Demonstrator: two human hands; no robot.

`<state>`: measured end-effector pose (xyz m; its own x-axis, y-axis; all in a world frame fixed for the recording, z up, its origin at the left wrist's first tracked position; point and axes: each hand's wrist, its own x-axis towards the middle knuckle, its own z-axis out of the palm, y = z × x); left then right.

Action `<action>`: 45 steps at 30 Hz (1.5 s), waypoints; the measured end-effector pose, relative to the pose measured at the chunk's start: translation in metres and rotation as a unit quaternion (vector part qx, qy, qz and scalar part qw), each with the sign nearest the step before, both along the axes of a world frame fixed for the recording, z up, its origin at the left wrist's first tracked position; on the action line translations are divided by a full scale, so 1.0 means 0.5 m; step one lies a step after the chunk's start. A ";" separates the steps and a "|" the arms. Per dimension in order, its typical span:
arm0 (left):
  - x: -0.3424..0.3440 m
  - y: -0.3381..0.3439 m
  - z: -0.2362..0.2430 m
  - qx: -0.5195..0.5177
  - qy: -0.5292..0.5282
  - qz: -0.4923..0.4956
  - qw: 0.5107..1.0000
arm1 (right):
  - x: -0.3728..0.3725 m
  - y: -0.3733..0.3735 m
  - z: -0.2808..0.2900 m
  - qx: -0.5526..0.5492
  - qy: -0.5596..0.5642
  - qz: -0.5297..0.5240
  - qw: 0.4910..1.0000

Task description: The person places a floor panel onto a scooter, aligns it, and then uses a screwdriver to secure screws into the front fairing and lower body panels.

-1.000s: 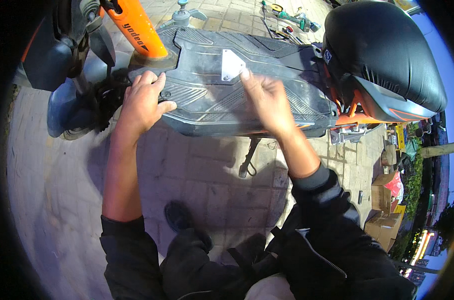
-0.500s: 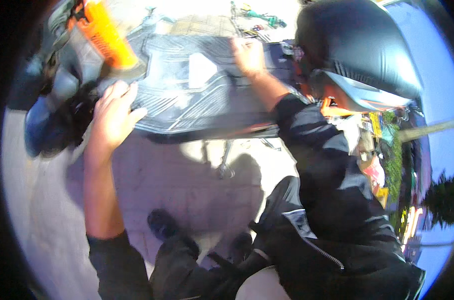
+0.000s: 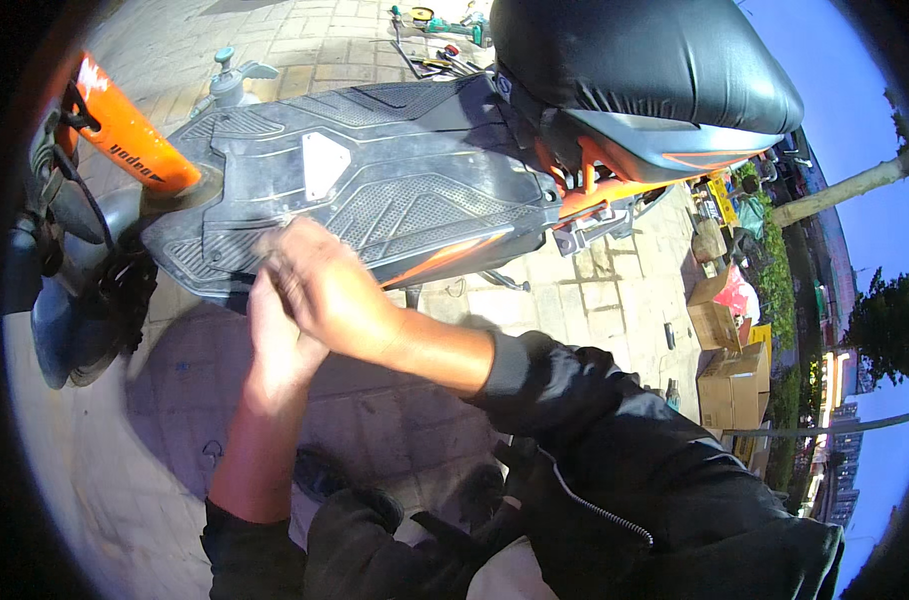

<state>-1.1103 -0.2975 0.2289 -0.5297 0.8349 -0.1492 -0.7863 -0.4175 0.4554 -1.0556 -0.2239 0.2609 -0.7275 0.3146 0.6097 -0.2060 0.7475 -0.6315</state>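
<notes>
The right hand (image 3: 333,288) overlaps the left hand (image 3: 272,322) near the scooter footboard (image 3: 425,212); how wide either grip is, I can't tell.

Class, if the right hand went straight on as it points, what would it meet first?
Probably the left hand, since the right hand overlaps it here; beyond seems to lie the dark footboard, though depth is unclear.

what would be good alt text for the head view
The right hand overlaps the left hand by the near edge of a scooter footboard that bears a white plate. An orange column is at left, a black seat at right, and tools lie on paving beyond.
</notes>
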 end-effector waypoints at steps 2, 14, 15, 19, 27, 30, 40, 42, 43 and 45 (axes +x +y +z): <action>0.018 0.023 0.017 0.038 -0.079 -0.014 0.996 | 0.012 -0.003 -0.016 0.027 -0.062 0.020 0.997; -0.007 0.006 -0.004 -0.111 -0.127 0.070 0.983 | 0.053 0.464 -0.013 0.250 -0.253 -0.109 0.928; -0.009 -0.007 -0.002 -0.115 -0.108 0.063 0.985 | 0.053 0.468 -0.026 0.261 -0.277 -0.131 0.915; -0.021 -0.028 0.018 -0.168 0.001 0.099 0.981 | 0.024 0.476 -0.050 0.275 -0.301 -0.173 0.897; -0.096 -0.081 -0.009 -0.340 0.510 0.207 0.762 | -0.101 0.554 -0.046 0.308 -0.189 -0.163 0.918; -0.112 -0.101 0.028 -0.515 0.623 0.164 0.565 | -0.078 0.637 -0.051 0.254 -0.294 -0.309 0.868; -0.132 -0.138 0.036 -0.638 0.668 0.054 0.380 | -0.348 0.192 0.039 0.203 -0.030 0.036 0.978; -0.130 -0.127 0.026 -0.611 0.694 0.040 0.379 | -0.343 0.140 -0.056 0.266 -0.039 -0.033 0.963; -0.127 -0.107 0.030 -0.589 0.711 0.040 0.382 | -0.305 0.168 -0.150 0.365 -0.084 -0.031 0.927; -0.141 -0.129 0.033 -0.593 0.710 0.035 0.379 | -0.319 0.129 -0.135 0.303 -0.113 -0.025 0.946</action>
